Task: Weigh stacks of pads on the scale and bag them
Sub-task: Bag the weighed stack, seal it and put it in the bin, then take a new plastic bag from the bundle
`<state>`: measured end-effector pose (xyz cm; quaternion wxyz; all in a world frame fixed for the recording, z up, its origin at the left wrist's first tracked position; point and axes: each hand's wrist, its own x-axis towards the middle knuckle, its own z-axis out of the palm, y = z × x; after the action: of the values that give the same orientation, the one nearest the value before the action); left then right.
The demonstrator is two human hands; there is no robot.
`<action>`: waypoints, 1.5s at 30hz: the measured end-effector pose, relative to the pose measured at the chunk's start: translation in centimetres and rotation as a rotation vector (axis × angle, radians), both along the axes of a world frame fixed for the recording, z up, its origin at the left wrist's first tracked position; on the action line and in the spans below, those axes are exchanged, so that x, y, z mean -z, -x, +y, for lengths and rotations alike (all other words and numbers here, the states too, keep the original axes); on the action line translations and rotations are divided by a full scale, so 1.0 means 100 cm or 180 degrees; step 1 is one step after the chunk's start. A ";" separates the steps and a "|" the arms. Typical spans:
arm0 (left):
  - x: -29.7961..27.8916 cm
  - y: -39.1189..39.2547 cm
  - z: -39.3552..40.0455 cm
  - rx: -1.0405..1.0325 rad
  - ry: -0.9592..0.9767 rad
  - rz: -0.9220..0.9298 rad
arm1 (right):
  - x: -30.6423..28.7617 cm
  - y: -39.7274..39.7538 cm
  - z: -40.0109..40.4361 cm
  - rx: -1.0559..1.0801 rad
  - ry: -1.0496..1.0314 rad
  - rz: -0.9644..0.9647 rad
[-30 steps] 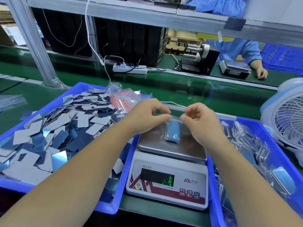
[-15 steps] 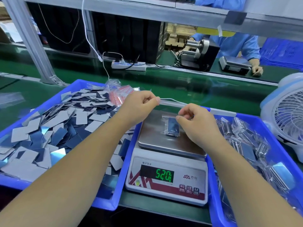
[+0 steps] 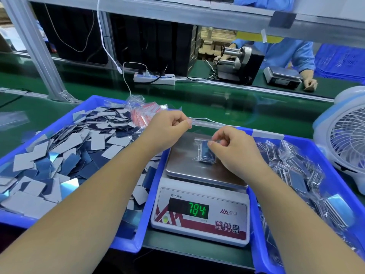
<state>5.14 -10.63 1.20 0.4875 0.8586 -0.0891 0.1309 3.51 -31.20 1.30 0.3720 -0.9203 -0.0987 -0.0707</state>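
Note:
A white digital scale (image 3: 199, 218) stands between two blue bins, its display reading 784. On its steel platform (image 3: 185, 167) lies a small clear zip bag holding a stack of dark pads (image 3: 206, 156). My right hand (image 3: 237, 153) hovers over the platform's right side with curled fingers, and its fingertips pinch the bag's top edge. My left hand (image 3: 169, 129) is off the bag, above the platform's back left corner. Its fingers are curled with the thumb against them, and nothing shows in them.
The left blue bin (image 3: 126, 244) is heaped with loose grey and dark blue pads (image 3: 59, 155). Empty red-striped zip bags (image 3: 146, 113) lie at its back. The right bin (image 3: 262, 244) holds several filled bags (image 3: 296, 171). A fan (image 3: 345, 135) stands at right; a person (image 3: 286, 56) works opposite.
The bag went from being held up by both hands down onto the platform. My left hand let go and drew back left. The display rose to 784.

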 end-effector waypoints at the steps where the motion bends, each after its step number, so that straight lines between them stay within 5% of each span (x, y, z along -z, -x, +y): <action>1: 0.000 0.000 0.000 0.0005 0.0002 0.0007 | -0.001 0.001 0.000 -0.0017 0.0068 -0.0007; 12: -0.002 0.001 -0.006 -0.0047 0.0130 -0.0090 | -0.002 0.024 0.025 -0.0072 0.2124 -0.0395; 19: -0.028 0.013 -0.033 0.0298 -0.0363 -0.0479 | -0.015 0.030 0.007 -0.0204 0.1943 -0.0434; 27: -0.022 0.024 -0.060 0.0512 -0.0535 -0.0342 | -0.024 0.031 -0.112 0.1100 0.1262 -0.0147; 36: -0.002 0.023 -0.054 0.0396 -0.0510 -0.0410 | -0.001 0.033 -0.139 0.1301 0.0564 0.0227; 45: -0.004 0.026 -0.045 0.0280 -0.0317 -0.0470 | -0.017 0.024 -0.098 0.0821 0.1497 -0.0037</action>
<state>2.54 -15.17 1.61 0.4416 0.8651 -0.1688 0.1677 1.10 -40.96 2.99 0.1353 -0.9860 0.0035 -0.0979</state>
